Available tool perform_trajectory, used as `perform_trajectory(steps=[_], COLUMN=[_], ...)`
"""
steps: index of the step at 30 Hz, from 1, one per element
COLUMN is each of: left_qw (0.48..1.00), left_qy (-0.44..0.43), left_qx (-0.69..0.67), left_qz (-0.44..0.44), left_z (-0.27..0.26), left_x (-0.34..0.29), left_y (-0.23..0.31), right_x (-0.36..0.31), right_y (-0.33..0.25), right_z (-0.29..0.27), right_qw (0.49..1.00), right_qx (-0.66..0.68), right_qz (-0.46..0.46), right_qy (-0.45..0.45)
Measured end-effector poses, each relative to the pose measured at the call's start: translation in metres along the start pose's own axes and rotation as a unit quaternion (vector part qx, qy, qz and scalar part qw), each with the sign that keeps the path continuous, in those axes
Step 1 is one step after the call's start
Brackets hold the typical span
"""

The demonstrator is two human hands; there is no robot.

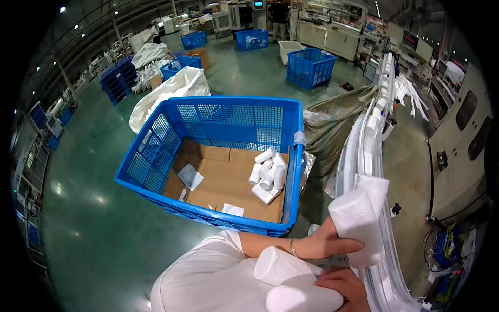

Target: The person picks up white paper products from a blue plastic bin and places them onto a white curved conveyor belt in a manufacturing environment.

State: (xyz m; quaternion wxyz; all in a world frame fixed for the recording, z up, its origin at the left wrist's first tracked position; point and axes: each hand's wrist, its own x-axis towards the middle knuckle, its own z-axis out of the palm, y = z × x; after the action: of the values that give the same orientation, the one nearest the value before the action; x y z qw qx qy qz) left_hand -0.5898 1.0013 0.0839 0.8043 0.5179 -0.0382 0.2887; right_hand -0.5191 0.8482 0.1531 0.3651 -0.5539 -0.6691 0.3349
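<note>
My left hand (pixel 325 242), a bracelet at its wrist, is closed on a white paper roll (pixel 358 223) held up at the edge of the conveyor. Behind that roll a second white roll (pixel 375 188) shows; whether the hand holds it too I cannot tell. Lower down, my right hand (pixel 347 288) has its fingers wrapped over the end of another paper roll (pixel 304 299). One more roll (pixel 283 265) lies just above it, against my left forearm and white sleeve. The conveyor (pixel 353 151) curves past my right side, carrying a line of white rolls.
In front stands a large blue crate (pixel 208 214) lined with cardboard, a pile of white rolls (pixel 267 174) in its right side. A white sack (pixel 176 93) leans behind it. Farther off are a blue crate (pixel 310 70) and machines. A cabinet (pixel 462 135) rises at right.
</note>
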Motion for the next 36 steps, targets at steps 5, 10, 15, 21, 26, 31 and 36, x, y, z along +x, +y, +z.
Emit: perform_trajectory(steps=[5,10,15,21,26,31,36], left_qw=[0.973,0.952,0.945,0.937,0.933,0.928,0.926], left_qy=[0.043,0.06,-0.004,0.001,0.025,0.039,0.045], left_qx=[0.06,0.063,0.081,0.114,0.139,0.158,0.184], left_qz=[-0.217,-0.295,-0.316,-0.33,-0.331,-0.334,-0.326], left_z=[-0.036,-0.046,-0.005,0.001,0.026,0.048,0.068], left_x=[-0.013,-0.019,-0.031,-0.001,0.004,0.009,0.01], left_y=[-0.041,-0.062,-0.083,-0.092,-0.106,-0.121,-0.125], right_x=[-0.055,-0.081,-0.146,-0.232,-0.305,-0.358,-0.416], right_y=[0.055,0.076,0.096,0.131,0.148,0.168,0.188], right_z=[0.02,0.026,0.023,-0.048,-0.078,-0.097,-0.124], right_qw=[0.961,0.757,0.859,0.772,0.695,0.632,0.577], right_qx=[0.15,0.559,0.205,0.146,0.091,0.078,-0.056], right_qz=[0.124,0.102,0.221,0.294,0.274,0.295,0.354], right_qy=[0.195,0.323,0.413,0.544,0.659,0.712,0.734])
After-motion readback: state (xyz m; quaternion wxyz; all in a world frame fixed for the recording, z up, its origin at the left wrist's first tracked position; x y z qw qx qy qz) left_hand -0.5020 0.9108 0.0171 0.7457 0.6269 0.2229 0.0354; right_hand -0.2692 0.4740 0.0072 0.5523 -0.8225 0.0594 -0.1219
